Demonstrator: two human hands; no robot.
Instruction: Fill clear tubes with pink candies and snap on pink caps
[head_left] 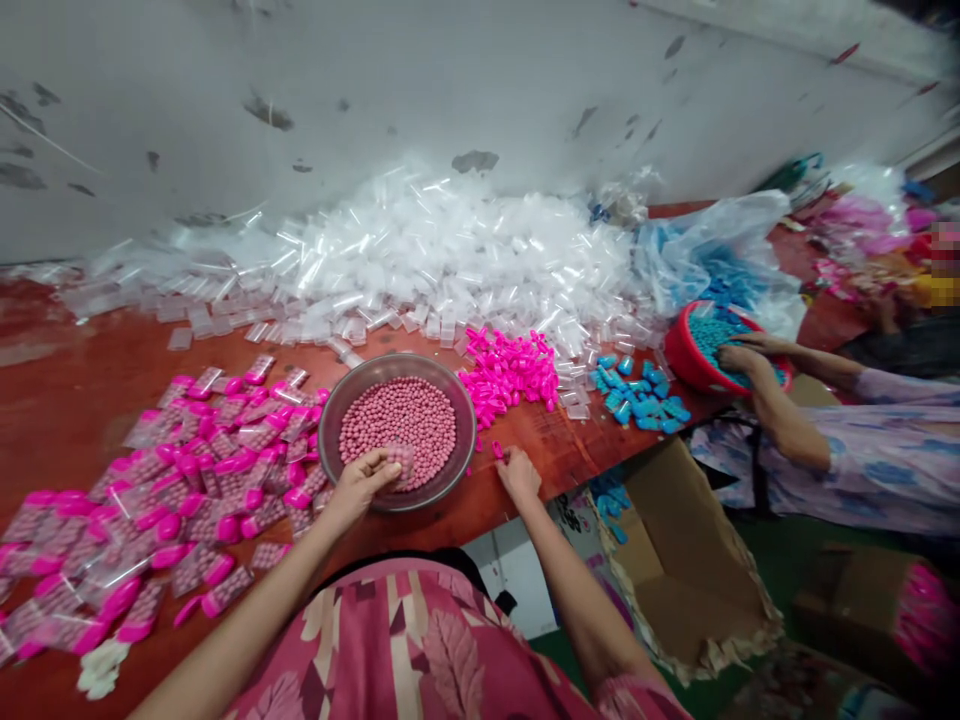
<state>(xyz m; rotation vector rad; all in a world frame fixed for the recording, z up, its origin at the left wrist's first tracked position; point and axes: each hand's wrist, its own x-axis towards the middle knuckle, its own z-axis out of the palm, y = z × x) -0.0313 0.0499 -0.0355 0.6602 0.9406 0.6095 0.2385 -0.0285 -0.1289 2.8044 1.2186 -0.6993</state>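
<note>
Pink leaf-patterned clothing (390, 650) fills the near edge, below a reddish-brown table (45, 370) that runs along a pale, stained wall (375, 100). Against the wall rises a broad heap of clear plastic cases (450, 250), its front edge thinning into loose pieces. On the table's left side spreads a pile of pink-capped cases (225, 460) with pink beads showing through. At the right, a co-worker in a pale flowered sleeve (892, 430) has one hand (742, 362) among the blue beads (709, 335) in a red basin (677, 355). Below the table on that side stands an open cardboard box (682, 520). Nearer the middle, a metal bowl (330, 425) holds pink beads (397, 415); just right of it lies a mound of pink caps (510, 375), and farther right a smaller cluster of blue-capped cases (637, 395). Over the bowl's near side, the left hand (364, 480) pinches a small clear case (403, 460), pink beads visible in it. Right of the bowl, near the table's edge, the right hand (519, 477) grips a single pink cap (497, 450) in its fingertips.
</note>
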